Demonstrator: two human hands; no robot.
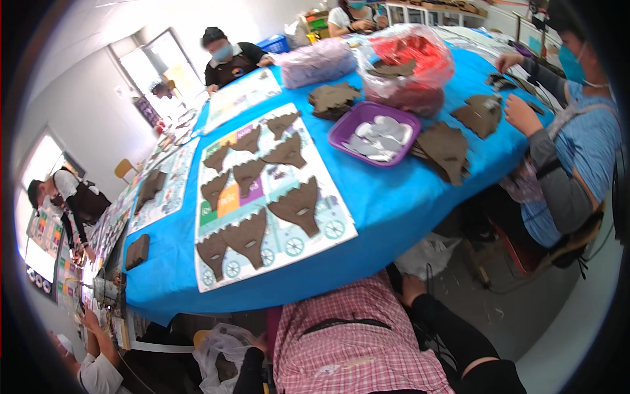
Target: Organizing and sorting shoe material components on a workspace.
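Note:
My left hand [262, 343] is low at my left side, beside a clear plastic bag [220, 354] with something dark in it; its fingers are hidden. At my right side, my right hand [412, 289] hangs below the table edge by a pale plastic bag [430, 255], fingers out of sight. Above both, on the table, lies a printed sheet [341, 231] bearing several dark brown cut pieces [298, 205] with scalloped edges and small slits. A purple basket [338, 134] holds grey and white oval pieces [380, 136]. More brown pieces [443, 148] are stacked to its right.
A blue cloth [387, 217] covers the table. Behind the basket stand a red-and-clear bag [420, 72] and a pink bundle [317, 64]. A dark block [137, 251] sits near the left edge. One person [571, 164] works at the right, others around the table's far and left sides.

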